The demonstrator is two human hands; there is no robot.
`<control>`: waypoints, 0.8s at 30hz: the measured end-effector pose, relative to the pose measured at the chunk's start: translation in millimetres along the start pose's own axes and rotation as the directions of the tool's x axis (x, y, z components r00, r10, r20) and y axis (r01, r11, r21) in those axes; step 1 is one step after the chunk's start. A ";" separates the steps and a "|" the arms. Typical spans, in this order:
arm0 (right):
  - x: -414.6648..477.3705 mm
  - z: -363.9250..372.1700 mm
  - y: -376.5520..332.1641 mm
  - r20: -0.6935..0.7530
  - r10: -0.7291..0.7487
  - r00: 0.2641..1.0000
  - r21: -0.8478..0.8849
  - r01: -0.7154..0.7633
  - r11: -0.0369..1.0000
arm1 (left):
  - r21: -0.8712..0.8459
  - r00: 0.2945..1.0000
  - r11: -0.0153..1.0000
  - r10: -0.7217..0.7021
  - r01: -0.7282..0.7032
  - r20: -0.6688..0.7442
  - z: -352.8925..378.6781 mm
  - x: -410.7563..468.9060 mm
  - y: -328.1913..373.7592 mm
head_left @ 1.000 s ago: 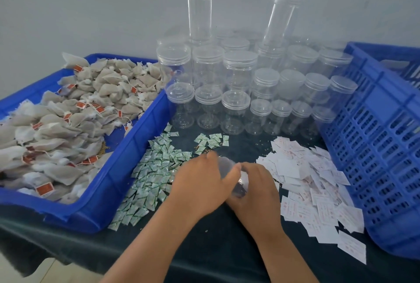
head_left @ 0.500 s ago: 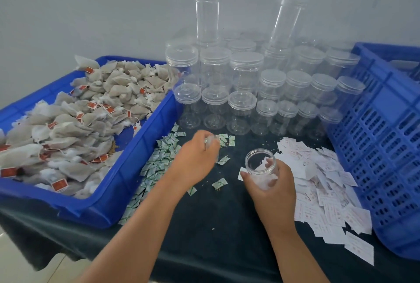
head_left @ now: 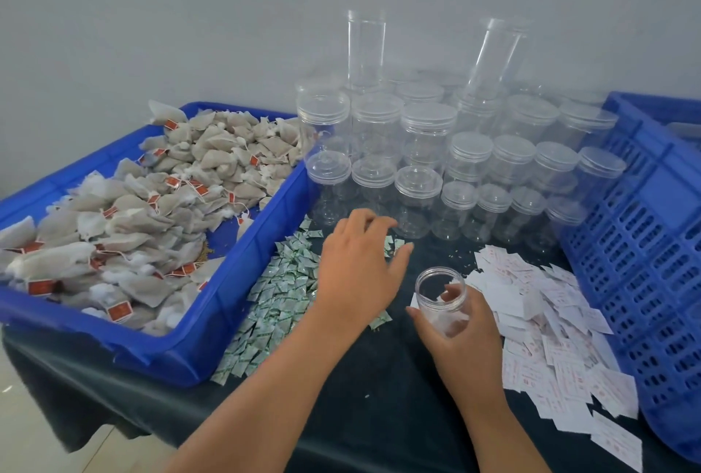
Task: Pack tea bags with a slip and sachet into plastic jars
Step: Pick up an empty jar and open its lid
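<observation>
My right hand (head_left: pixel 466 336) grips an empty, lidless clear plastic jar (head_left: pixel 440 288) that stands upright on the dark table cloth, beside the pile of white slips (head_left: pixel 538 305) with red print. My left hand (head_left: pixel 360 264) hovers with fingers spread over green-and-white sachets (head_left: pixel 280 294), just in front of the lidded jars; I see nothing held in it. Tea bags (head_left: pixel 125 222) with red tags fill the blue tray (head_left: pixel 212 324) at the left.
Several clear jars with lids (head_left: pixel 428 153) are stacked at the back, with two tall clear tubes (head_left: pixel 366 51) behind them. A blue slotted crate (head_left: pixel 645 245) stands at the right. The dark-covered table's (head_left: pixel 364 396) front edge is near my forearms.
Both hands were together at the jar. The left hand then moved away toward the jar stack with something clear in its fingers, and its fingers now spread out. The right hand stood the jar upright.
</observation>
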State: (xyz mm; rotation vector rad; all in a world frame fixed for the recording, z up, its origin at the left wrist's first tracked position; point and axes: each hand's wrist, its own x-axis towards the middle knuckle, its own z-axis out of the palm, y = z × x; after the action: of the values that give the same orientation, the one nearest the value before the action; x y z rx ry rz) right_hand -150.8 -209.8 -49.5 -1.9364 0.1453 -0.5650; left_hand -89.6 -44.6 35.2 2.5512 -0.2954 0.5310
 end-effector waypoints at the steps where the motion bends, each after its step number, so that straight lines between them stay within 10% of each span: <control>1: -0.1 -0.8 1.3 0.004 0.003 1.000 0.002 -0.003 1.000 | -0.037 0.999 0.999 0.035 -0.036 -0.017 -23.9 -6.0 9.0; 6: 0.5 -2.7 6.4 0.032 0.042 0.999 -0.026 -0.041 0.999 | 0.161 0.948 0.976 0.093 -0.148 0.304 -168.7 -24.0 15.7; 11: -1.2 -2.8 2.8 0.079 0.064 0.995 -0.005 -0.064 0.998 | 0.521 0.694 0.846 -0.307 -0.114 0.651 -235.5 47.0 -39.6; 24: 9.4 11.1 10.9 0.122 0.051 0.991 -0.081 -0.041 0.996 | 0.474 0.737 0.786 -0.580 0.396 0.346 -94.4 162.2 -266.6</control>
State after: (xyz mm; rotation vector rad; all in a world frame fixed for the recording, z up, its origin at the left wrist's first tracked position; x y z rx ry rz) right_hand -135.9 -208.6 -59.7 -2.0329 0.1341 -0.4119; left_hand 108.2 213.3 61.4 2.9365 0.3760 -0.2971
